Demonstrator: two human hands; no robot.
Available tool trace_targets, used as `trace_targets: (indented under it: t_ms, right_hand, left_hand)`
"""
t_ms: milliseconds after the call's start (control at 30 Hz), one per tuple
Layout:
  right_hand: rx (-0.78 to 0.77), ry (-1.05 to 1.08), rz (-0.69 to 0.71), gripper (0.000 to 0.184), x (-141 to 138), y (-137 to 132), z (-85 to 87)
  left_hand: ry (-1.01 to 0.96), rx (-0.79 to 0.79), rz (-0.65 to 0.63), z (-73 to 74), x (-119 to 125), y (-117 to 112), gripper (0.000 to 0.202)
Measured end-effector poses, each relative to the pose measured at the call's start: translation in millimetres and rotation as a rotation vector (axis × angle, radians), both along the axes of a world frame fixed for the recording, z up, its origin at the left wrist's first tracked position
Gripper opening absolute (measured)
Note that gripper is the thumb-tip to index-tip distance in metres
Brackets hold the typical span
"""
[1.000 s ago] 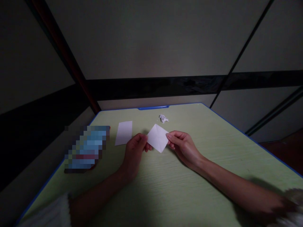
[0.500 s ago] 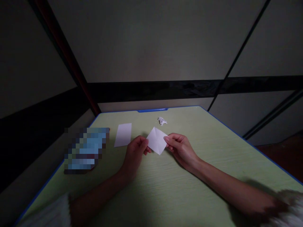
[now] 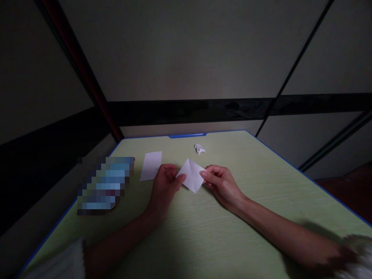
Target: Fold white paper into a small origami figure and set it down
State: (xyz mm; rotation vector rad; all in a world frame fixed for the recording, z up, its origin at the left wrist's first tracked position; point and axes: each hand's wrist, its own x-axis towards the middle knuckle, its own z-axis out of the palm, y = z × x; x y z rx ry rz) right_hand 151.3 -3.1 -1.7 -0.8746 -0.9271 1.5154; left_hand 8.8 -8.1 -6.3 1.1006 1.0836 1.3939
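Observation:
A small square of white paper (image 3: 191,176) with crease lines is held up over the table, one corner pointing away from me. My left hand (image 3: 166,185) pinches its left corner, thumb on top and fingers underneath. At the opposite corner, my right hand (image 3: 222,182) grips the paper between thumb and curled fingers. Just beyond it lies a small folded white paper figure (image 3: 199,148), shaped like a frog. A flat white paper sheet (image 3: 150,164) rests behind my left hand.
A pixelated, bluish flat object (image 3: 107,186) lies at the table's left side. The pale green table (image 3: 203,240) has a blue edge and a blue strip (image 3: 187,135) at the back. Behind it stands a panelled wall (image 3: 186,58) with a dark band.
The held paper has shifted slightly down and to the left. My left thumb has slid further onto it, and the left fingers have lifted and loosened a little.

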Motion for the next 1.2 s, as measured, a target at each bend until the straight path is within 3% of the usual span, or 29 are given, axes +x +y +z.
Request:
trace_targets:
  t_ms: [367,567,867,1067,1200]
  right_hand:
    - [0.023,-0.017,-0.015,0.019,0.4,0.4,-0.7]
    - [0.021,-0.023,-0.022,0.019,-0.3,0.1,-0.5]
    - [0.031,-0.045,0.017,0.023,-1.0,-1.6,-1.5]
    - [0.072,-0.024,0.115,0.029,-3.3,-5.8,-2.2]
    - [0.093,0.014,0.196,0.029,-2.3,-5.5,-3.8]
  left_hand:
    - [0.053,0.037,0.056,-1.4,-0.7,1.0,0.024]
    - [0.167,0.029,0.157,0.7,-4.4,0.7,0.023]
    - [0.262,-0.016,-0.23,5.7,3.3,-10.1,0.015]
    - [0.379,0.061,-0.224,4.8,5.2,-15.3,0.043]
    - [0.364,0.086,-0.265,2.6,3.2,-13.6,0.043]
